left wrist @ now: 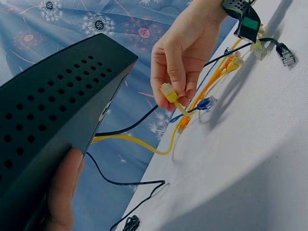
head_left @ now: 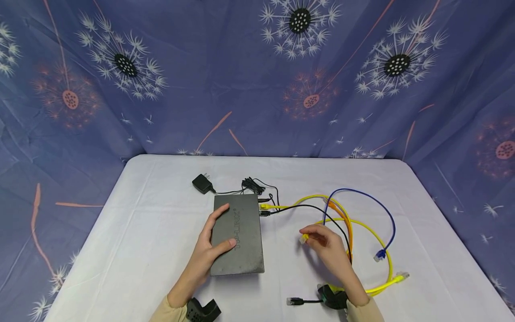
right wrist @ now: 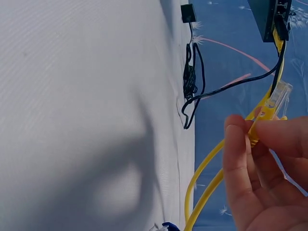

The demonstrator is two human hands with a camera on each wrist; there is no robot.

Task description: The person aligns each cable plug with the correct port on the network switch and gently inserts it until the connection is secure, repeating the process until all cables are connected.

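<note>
My left hand [head_left: 201,259] grips the dark grey TP-LINK network switch [head_left: 241,241], with thumb and a finger on its top and the other fingers hidden at its left side. A yellow network cable [head_left: 277,206], a black network cable [head_left: 281,210] and a thin black power cord run from the switch's right side. To the right of the switch, my right hand [head_left: 327,246] pinches the yellow cable's clear plug [right wrist: 279,101] between thumb and fingers. In the left wrist view this yellow plug [left wrist: 168,92] points toward the switch.
A black power adapter [head_left: 202,184] and its bundled cord [head_left: 252,185] lie behind the switch. Right of my right hand are a blue cable plug [head_left: 379,255], a yellow plug [head_left: 400,277] and orange cable. A black plug [head_left: 295,301] lies near the front.
</note>
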